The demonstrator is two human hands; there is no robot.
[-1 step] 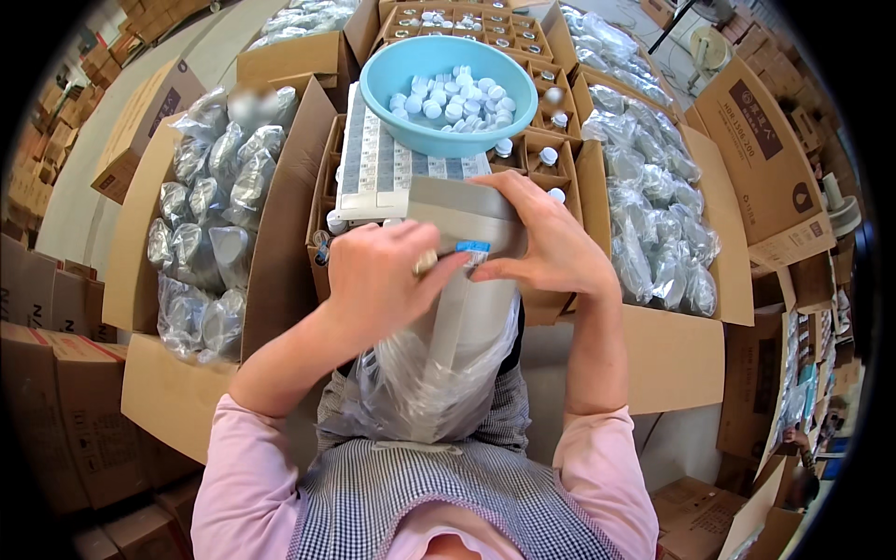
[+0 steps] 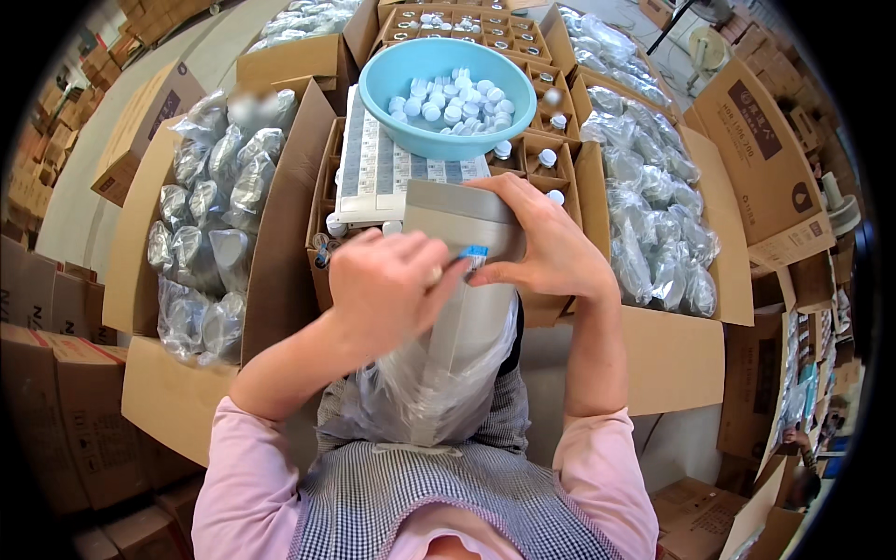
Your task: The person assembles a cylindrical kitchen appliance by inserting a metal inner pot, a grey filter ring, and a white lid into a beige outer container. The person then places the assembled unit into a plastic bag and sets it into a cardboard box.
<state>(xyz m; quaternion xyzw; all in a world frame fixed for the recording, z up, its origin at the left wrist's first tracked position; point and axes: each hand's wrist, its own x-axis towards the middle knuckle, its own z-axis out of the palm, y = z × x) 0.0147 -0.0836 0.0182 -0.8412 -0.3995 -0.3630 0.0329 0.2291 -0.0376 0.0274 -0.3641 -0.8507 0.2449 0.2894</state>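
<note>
A grey moulded plastic housing (image 2: 457,201) stands upright in my lap, its lower part inside a clear plastic bag (image 2: 420,397). My right hand (image 2: 551,243) grips its upper right side, fingers over the top and thumb on the near face. A small blue-and-white label (image 2: 475,254) shows on that face beside the right thumb. My left hand (image 2: 387,280) is closed in front of the housing, its thumb tip at the label's left end, which looks tilted up. What lies inside the left fingers is hidden and partly blurred.
Beyond the housing, a light blue basin (image 2: 448,140) of white caps and printed label sheets (image 2: 373,187) rest on a divided carton (image 2: 322,187) of capped bottles. Open cartons of bagged grey parts stand at left (image 2: 131,271) and right (image 2: 733,243), flaps spread toward me.
My left hand has shifted slightly left and down. The label's left end now looks more tilted. My right hand and the housing have hardly moved.
</note>
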